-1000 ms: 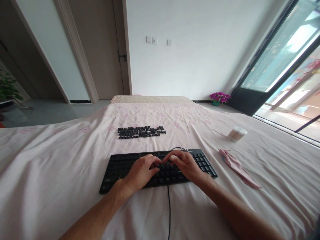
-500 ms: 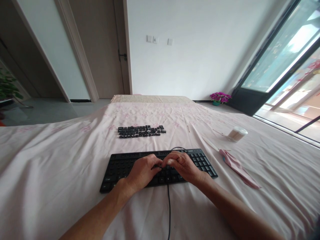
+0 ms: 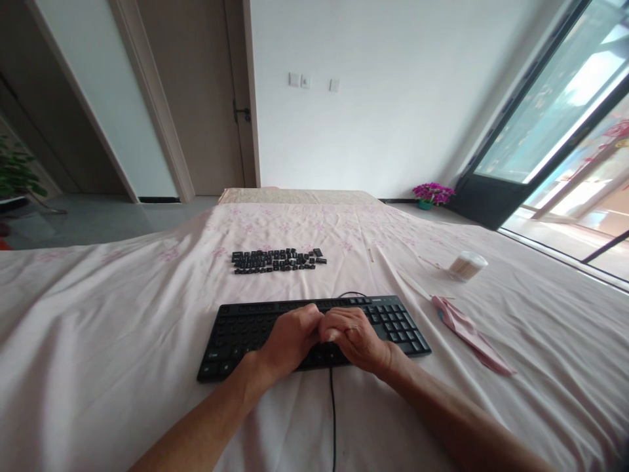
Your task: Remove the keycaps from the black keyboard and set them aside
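Observation:
A black keyboard [image 3: 398, 324] lies on the pink cloth, its cable [image 3: 333, 419] running toward me. Over its middle, my left hand [image 3: 295, 334] is closed, with the fingertips bent down and hidden. My right hand [image 3: 351, 334] is curled right beside it, its knuckles touching or nearly touching the left fingers. Whatever the two sets of fingers hold, if anything, is hidden by the hands. Loose black keycaps [image 3: 275, 260] lie in rows beyond the keyboard. On the left side of the keyboard many key spots look bare of caps.
A pink cloth strip [image 3: 472, 335] lies right of the keyboard. Behind it stands a clear tub of cotton swabs [image 3: 468, 265]. A loose swab [image 3: 371, 255] rests on the floral bedsheet [image 3: 122, 341]. Purple flowers [image 3: 432, 193] stand by the glass door.
My left hand has curled tighter and shifted slightly right, against the right hand. My right fingers have closed further. The keycaps and other things stay as they were.

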Demonstrator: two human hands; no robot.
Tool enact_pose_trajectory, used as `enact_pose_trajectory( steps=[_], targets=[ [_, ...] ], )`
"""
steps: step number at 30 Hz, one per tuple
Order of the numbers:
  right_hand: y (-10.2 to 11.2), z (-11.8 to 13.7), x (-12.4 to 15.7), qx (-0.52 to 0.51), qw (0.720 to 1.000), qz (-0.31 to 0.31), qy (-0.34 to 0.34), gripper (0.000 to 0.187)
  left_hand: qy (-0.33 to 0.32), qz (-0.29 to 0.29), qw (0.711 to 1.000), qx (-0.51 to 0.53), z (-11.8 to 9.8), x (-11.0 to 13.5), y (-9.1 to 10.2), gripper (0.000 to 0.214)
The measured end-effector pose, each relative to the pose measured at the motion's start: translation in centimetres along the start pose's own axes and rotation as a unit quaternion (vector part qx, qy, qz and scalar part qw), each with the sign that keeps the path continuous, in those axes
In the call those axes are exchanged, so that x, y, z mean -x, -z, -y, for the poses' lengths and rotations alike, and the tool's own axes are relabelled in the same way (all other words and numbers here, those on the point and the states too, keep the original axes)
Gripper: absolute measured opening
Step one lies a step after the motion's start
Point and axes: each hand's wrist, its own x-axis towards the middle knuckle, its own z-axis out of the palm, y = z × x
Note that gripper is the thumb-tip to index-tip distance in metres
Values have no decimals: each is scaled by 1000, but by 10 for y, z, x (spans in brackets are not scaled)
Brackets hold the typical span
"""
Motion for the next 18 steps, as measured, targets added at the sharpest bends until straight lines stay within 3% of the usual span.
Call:
enact_pose_trajectory(
  steps=[5, 9, 13, 18],
  targets=[
    [-3, 3, 4, -17, 998, -63, 2, 31, -23, -3, 1000, 17, -4, 3, -2, 29],
    [0, 8, 3, -44, 993, -110, -4, 32, 7, -10, 1000, 29, -8, 3, -2, 28],
    [-1, 7, 3, -73, 988, -129, -33, 36, 30, -11, 998, 48, -8, 2, -2, 27],
    [-2, 6, 6, -64, 988, -126, -59, 37, 14, -22, 997, 77, -6, 1, -1, 14]
  ],
)
